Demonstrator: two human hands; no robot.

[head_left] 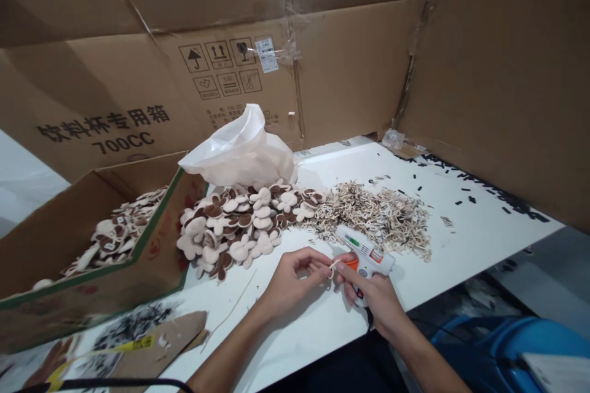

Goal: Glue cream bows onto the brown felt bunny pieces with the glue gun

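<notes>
My left hand (295, 279) pinches a small beige bow piece (332, 267) between thumb and fingers, just in front of the glue gun's nozzle. My right hand (375, 294) is wrapped round the grip of a white hot glue gun (366, 251) with an orange trigger, its forefinger stretched toward the bow. Both hands hover over the white table (461, 239) near its front edge. Behind them lie a heap of brown and cream flower-shaped pieces (239, 224) and a heap of several small beige bows (382, 218).
A cardboard box (152, 258) with more flower pieces stands at the left. A white plastic bag (242, 150) lies behind the flower heap. Cardboard walls (498, 73) enclose the back and right. Small black bits (465, 190) scatter at right. A blue object (507, 350) sits below the table edge.
</notes>
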